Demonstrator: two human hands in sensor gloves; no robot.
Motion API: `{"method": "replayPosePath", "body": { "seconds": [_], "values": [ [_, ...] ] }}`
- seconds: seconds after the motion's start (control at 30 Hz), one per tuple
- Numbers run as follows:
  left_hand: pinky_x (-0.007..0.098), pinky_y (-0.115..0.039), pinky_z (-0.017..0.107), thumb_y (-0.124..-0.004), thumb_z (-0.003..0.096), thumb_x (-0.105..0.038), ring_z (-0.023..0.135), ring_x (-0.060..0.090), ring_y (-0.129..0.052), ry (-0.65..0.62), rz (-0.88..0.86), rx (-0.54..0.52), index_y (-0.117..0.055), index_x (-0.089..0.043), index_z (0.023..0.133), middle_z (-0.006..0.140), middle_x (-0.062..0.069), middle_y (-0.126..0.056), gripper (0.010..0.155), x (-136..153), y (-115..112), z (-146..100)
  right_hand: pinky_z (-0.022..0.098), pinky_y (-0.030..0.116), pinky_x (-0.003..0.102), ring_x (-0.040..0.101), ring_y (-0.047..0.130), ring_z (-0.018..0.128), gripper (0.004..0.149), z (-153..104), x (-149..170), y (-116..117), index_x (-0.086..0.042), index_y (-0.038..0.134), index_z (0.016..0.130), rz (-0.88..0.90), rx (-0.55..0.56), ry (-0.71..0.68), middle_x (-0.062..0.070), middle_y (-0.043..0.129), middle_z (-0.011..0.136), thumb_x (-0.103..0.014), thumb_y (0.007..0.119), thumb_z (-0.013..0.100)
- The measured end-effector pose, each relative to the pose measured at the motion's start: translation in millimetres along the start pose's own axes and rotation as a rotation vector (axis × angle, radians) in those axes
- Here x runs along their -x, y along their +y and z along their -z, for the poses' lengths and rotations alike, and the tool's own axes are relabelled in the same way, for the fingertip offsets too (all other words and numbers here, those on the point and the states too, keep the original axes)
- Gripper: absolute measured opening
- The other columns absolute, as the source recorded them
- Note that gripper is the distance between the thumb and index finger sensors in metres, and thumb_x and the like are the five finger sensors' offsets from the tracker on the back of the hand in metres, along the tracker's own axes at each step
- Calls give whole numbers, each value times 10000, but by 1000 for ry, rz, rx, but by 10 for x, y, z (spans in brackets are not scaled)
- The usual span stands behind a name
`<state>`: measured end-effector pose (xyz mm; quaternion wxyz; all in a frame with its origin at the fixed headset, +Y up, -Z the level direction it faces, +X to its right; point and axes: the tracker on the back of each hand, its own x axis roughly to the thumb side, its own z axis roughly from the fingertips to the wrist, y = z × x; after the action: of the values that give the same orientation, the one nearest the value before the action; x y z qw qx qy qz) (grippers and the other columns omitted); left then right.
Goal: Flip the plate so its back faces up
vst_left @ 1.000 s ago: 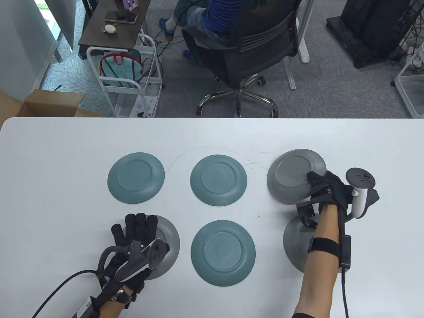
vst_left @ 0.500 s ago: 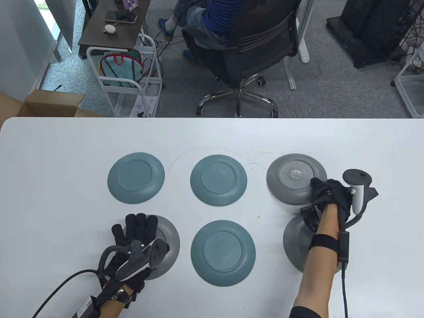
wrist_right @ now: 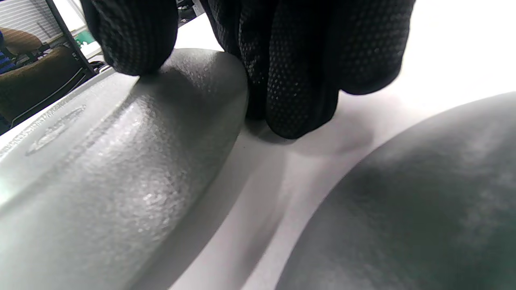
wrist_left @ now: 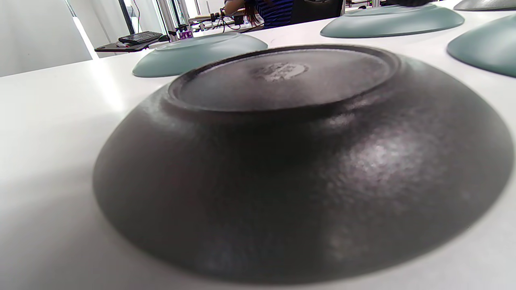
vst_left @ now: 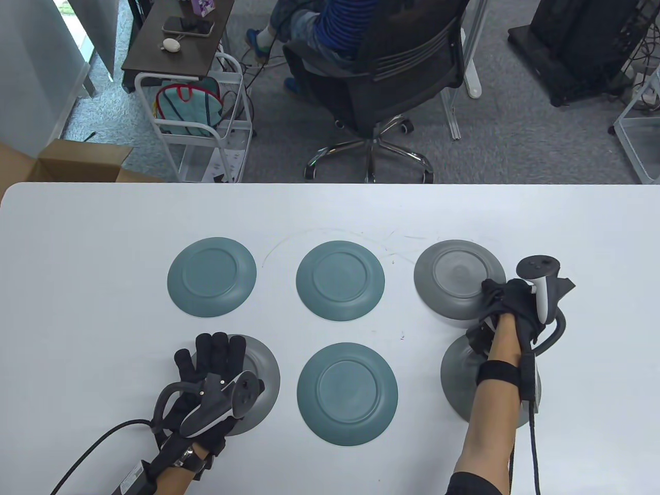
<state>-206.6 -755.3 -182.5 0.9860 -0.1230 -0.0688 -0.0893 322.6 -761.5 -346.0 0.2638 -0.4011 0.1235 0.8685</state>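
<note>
Table view, right hand (vst_left: 515,304) (fingertips) touching plate (vst_left: 456,281)

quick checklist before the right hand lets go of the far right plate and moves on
1. Far right plate back up: ok, foot ring and grey underside show.
2. Plate lying flat on the table: cannot tell; in the right wrist view the edge by the fingers looks slightly raised.
3. Right hand still on the rim: not ok for leaving; thumb on top, fingers at the edge.
4. Near right plate clear of it: ok, a strip of table lies between.
5. Left hand parked: ok, it rests on the near left plate, which is back up.
6. Teal plates left to flip: cannot tell which side is up.
</note>
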Motion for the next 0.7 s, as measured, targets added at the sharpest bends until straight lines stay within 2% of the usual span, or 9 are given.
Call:
{"method": "replayPosePath", "body": {
  "seconds": [0.23, 0.7],
  "values": [
    [733, -332, 760, -486, 562, -699, 1171, 497, -350, -1, 1, 0, -239, -163, 1211, 1217, 204, -289, 878, -2, -2, 1, 498, 786, 449, 316, 951, 645, 682, -50, -77, 28, -59, 633, 1014, -123, 62, -4, 171, 889, 820, -468, 770, 486],
    [732, -333, 760, -486, 563, -698, 1172, 497, -349, 0, -1, -5, -238, -165, 1210, 1217, 205, -291, 875, 0, -3, 2, 509, 781, 471, 348, 944, 676, 673, -122, -156, 46, -62, 636, 1014, -196, 103, -10, 173, 879, 843, -462, 769, 489]
  ]
}}
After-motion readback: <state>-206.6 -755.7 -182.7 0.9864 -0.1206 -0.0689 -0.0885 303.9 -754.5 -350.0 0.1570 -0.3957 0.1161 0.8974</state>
